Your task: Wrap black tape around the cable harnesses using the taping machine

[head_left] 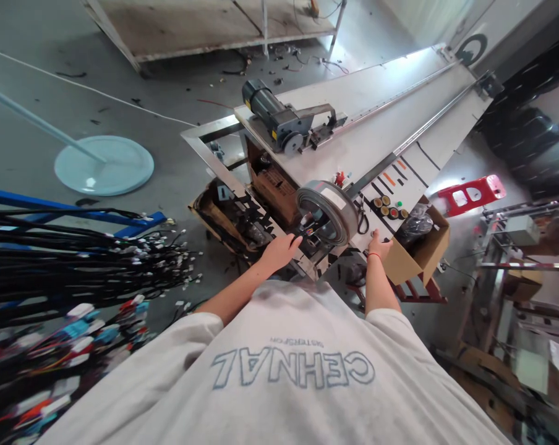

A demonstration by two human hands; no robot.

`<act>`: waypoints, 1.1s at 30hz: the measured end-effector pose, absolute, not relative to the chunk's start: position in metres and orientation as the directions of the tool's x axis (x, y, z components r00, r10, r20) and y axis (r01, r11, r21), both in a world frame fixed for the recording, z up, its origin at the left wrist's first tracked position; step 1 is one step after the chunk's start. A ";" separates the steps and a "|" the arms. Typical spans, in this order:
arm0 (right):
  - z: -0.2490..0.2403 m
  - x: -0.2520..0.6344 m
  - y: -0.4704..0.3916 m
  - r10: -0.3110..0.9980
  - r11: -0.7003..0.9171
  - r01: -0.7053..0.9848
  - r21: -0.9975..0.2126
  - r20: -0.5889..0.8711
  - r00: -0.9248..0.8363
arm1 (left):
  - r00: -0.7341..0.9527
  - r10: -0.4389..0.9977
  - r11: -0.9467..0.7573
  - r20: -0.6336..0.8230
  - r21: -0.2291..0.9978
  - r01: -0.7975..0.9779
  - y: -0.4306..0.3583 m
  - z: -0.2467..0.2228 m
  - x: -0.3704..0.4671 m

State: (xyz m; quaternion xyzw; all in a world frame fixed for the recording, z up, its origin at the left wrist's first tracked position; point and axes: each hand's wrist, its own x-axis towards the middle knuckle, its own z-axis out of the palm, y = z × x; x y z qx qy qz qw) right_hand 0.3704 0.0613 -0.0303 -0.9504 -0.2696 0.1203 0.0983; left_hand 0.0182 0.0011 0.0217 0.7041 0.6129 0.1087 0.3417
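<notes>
My left hand [283, 252] is at the near end of the long white workbench, just left of a big reel of flat grey tape [328, 213]. Its fingers are closed, with something small and dark at the tips that I cannot make out. To the right of the reel, my right hand [378, 246] is over the bench edge, fingers apart and nothing visible in them. It is nearest to a cardboard box [402, 262] holding a dark plastic bag [417, 224]. Small round tape rolls [385, 206] lie just beyond this hand.
A motor [268, 110] is mounted on the bench's left side. Bundles of black cables [75, 259] hang on a blue rack [140, 225] at left. An open carton [224, 219] stands below the bench. A red stool [472, 194] is at right.
</notes>
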 end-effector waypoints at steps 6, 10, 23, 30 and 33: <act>-0.036 0.376 0.064 0.501 -0.833 0.443 -0.330 -0.115 0.858 | 0.220 0.939 -0.030 -0.263 0.576 0.817 -0.004 0.024 0.013; -0.038 0.377 0.066 0.470 -0.824 0.391 -0.411 -0.108 0.876 | 0.206 0.939 -0.016 -0.274 0.564 0.825 -0.006 0.023 0.012; -0.035 0.372 0.067 0.433 -0.794 0.331 -0.511 -0.092 0.897 | 0.198 0.949 -0.020 -0.245 0.581 0.814 -0.015 0.015 0.008; -0.035 0.371 0.066 0.431 -0.792 0.327 -0.516 -0.092 0.898 | 0.174 0.942 0.006 -0.287 0.532 0.846 -0.018 0.016 0.011; -0.034 0.371 0.067 0.431 -0.794 0.332 -0.509 -0.088 0.898 | 0.166 0.947 0.011 -0.274 0.547 0.837 -0.017 0.016 0.008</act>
